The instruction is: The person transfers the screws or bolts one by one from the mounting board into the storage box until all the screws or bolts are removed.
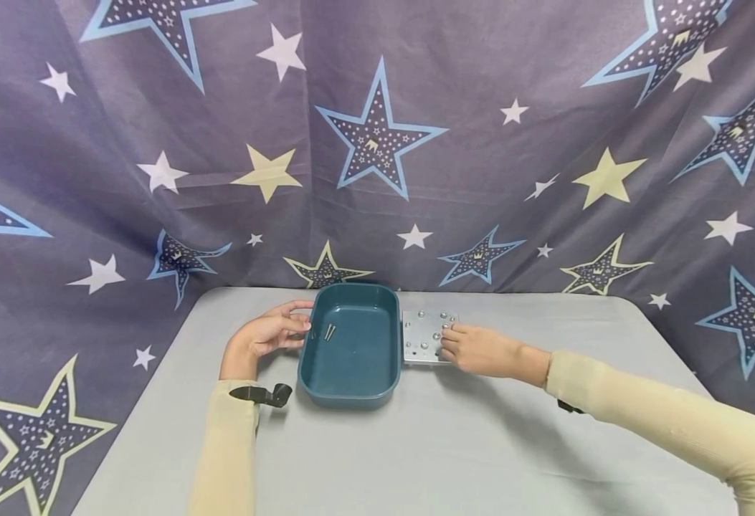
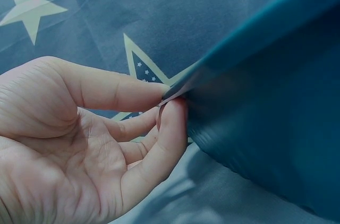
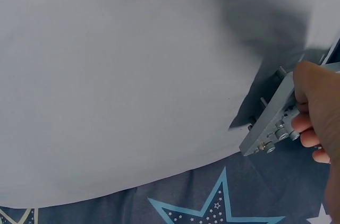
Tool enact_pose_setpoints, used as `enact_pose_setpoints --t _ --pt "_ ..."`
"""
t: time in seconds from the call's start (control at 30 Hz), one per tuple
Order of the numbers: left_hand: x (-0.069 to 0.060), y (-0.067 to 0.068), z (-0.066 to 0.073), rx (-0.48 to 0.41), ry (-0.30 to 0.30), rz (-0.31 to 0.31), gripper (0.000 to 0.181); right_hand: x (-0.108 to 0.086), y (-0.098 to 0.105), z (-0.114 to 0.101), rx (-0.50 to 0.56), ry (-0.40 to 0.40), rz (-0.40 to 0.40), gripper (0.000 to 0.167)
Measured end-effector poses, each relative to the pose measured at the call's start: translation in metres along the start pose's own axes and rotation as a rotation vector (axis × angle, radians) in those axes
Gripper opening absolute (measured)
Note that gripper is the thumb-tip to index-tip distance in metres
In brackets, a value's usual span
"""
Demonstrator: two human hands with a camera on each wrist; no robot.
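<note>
Left sleeve [image 1: 225, 459], right sleeve [image 1: 667, 416]: cream, closest to me, reaching over the worktop [image 1: 351, 466].
Left hand [image 1: 274, 333]: thumb and fingertips pinch the left rim of the tray [image 1: 351, 369].
Right hand [image 1: 483, 351]: fingers curled at the right side of the metal plate [image 1: 419, 331]; tips hidden, can't tell if they pinch a screw.
Tray: blue-green, between the hands; two loose screws [image 1: 331, 332] inside, toward its left wall.
Metal plate: just right of the tray; fixed screws [image 1: 424, 345] stand on top, ends poke out below.
Plate risk: looks propped, so a sideways pull could tip or skid it.
Screw risk: weak pinch on a small head could drop one, and it could roll away.
Tray risk: one-sided tug could tilt it.
Worktop: pale grey, rounded far corners, shadow below the right arm.
Room: purple-grey star-print cloth [image 1: 467, 43] behind and both sides.
</note>
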State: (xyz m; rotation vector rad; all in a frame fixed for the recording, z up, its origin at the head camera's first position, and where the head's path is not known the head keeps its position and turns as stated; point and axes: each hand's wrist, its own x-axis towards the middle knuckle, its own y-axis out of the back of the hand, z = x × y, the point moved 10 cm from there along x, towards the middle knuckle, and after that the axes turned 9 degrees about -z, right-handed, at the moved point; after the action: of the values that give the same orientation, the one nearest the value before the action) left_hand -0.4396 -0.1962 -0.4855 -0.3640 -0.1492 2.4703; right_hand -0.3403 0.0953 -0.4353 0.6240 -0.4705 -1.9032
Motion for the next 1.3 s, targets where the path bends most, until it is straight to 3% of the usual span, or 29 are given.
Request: enact_pose_setpoints --t 0.83,1.03,1.3 --pt "0.001 0.001 -0.001 0.02 -0.01 0.001 0.066 -0.004 0.004 0.003 0.037 -0.044 0.036 0.017" --pt "0.0 0.0 -0.001 0.017 -0.01 -0.001 0.067 -0.005 0.003 0.006 0.112 -0.066 0.053 0.022" --pt "-0.001 0.0 0.0 -0.002 -0.013 0.0 0.067 -0.009 0.001 0.017 0.219 -0.136 0.061 0.041"
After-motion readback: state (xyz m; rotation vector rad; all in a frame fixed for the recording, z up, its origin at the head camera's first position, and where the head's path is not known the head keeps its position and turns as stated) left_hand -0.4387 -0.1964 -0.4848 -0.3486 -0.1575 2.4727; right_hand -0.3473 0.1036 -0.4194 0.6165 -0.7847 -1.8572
